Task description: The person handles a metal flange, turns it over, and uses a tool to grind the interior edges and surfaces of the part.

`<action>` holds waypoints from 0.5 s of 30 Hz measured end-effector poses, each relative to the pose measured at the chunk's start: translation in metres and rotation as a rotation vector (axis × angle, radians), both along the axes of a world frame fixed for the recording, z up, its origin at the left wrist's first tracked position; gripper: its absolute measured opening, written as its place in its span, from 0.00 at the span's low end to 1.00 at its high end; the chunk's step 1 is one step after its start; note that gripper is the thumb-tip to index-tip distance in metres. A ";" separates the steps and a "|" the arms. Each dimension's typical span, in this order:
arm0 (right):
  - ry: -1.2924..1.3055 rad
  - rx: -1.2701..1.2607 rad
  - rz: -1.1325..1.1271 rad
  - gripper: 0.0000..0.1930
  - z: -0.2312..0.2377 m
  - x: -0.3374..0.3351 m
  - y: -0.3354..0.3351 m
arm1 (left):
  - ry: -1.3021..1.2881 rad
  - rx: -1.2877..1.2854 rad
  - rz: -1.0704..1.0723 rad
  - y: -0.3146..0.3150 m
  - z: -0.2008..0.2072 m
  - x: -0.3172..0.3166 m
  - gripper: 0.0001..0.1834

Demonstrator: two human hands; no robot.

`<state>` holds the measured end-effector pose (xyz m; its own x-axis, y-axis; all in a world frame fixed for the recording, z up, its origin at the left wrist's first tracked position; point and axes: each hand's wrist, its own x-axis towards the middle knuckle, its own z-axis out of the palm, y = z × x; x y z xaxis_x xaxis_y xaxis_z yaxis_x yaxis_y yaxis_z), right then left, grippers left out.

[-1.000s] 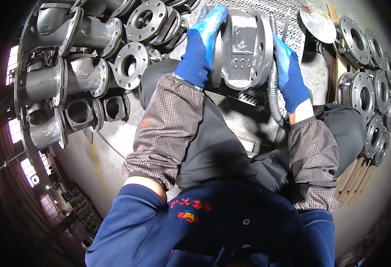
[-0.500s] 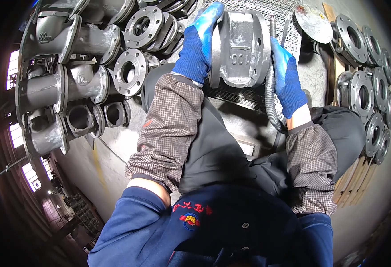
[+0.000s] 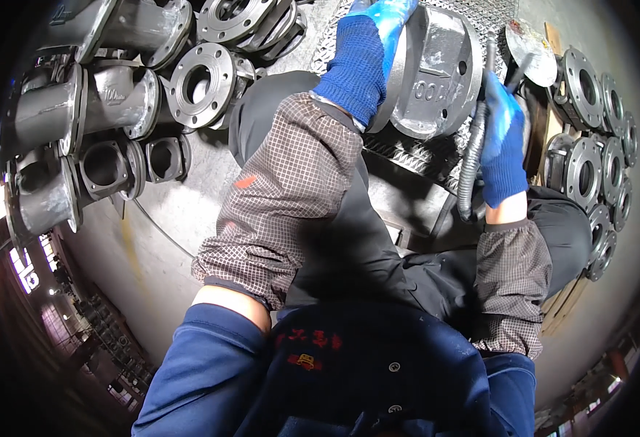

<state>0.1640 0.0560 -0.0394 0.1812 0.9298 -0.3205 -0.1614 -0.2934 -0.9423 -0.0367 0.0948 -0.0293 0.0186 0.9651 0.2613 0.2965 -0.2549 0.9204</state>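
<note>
A grey cast-iron valve body (image 3: 436,73) with round flanges and a raised arrow lies on a perforated metal grating (image 3: 415,167). My left hand (image 3: 372,54), in a blue coated glove, is closed over its left flange, with the fingertips partly cut off by the upper edge. Right of the casting, apart from it, is my right gloved hand (image 3: 504,135), its fingers curled and largely hidden. A slim dark rod (image 3: 519,73) juts up from this hand and seems held in it. Close along its left side runs a grey corrugated hose (image 3: 472,156).
Stacked flanged pipe castings (image 3: 116,98) and loose flanges (image 3: 202,86) crowd the left side. More flanges (image 3: 586,171) stand in rows on wooden strips at right. A pale round disc (image 3: 531,52) sits behind my right hand. My knees flank the grating.
My right hand has come away from the valve body's right flange, and the dark rod now tilts beside it. The valve body has turned slightly, with my left hand still on it. The whole view has shifted.
</note>
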 end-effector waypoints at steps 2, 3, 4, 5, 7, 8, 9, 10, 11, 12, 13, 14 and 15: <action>-0.073 0.033 -0.094 0.16 0.022 0.006 -0.010 | -0.079 -0.043 0.009 -0.001 0.000 0.004 0.21; -0.152 0.114 -0.074 0.18 0.039 0.008 -0.022 | -0.116 -0.058 0.014 -0.001 0.001 0.004 0.21; -0.240 0.156 0.006 0.19 0.055 0.009 -0.036 | -0.147 -0.073 0.022 -0.002 0.000 0.003 0.21; -0.243 0.083 0.052 0.19 0.075 0.003 -0.053 | -0.170 -0.086 0.029 -0.002 0.000 0.002 0.21; -0.216 -0.070 0.182 0.18 0.103 -0.006 -0.087 | -0.199 -0.106 0.047 -0.006 0.001 -0.003 0.20; -0.200 -0.106 0.250 0.17 0.110 -0.008 -0.103 | -0.220 -0.112 0.041 -0.006 0.002 -0.001 0.20; -0.222 -0.166 0.212 0.22 0.107 -0.017 -0.120 | -0.234 -0.116 0.039 -0.005 0.003 0.001 0.20; -0.155 -0.217 0.223 0.22 0.106 -0.022 -0.128 | -0.247 -0.121 0.037 -0.005 0.003 0.003 0.20; -0.085 -0.266 0.234 0.22 0.105 -0.025 -0.133 | -0.260 -0.127 0.037 -0.005 0.003 0.004 0.20; -0.038 -0.315 0.257 0.22 0.103 -0.025 -0.133 | -0.272 -0.131 0.036 -0.005 0.004 0.005 0.20; 0.010 -0.363 0.280 0.23 0.099 -0.026 -0.132 | -0.282 -0.137 0.038 -0.006 0.004 0.005 0.20; -0.013 -0.345 0.301 0.23 0.093 -0.026 -0.130 | -0.290 -0.142 0.040 -0.007 0.005 0.006 0.20; -0.015 -0.383 0.298 0.24 0.092 -0.027 -0.126 | -0.299 -0.144 0.043 -0.006 0.006 0.006 0.20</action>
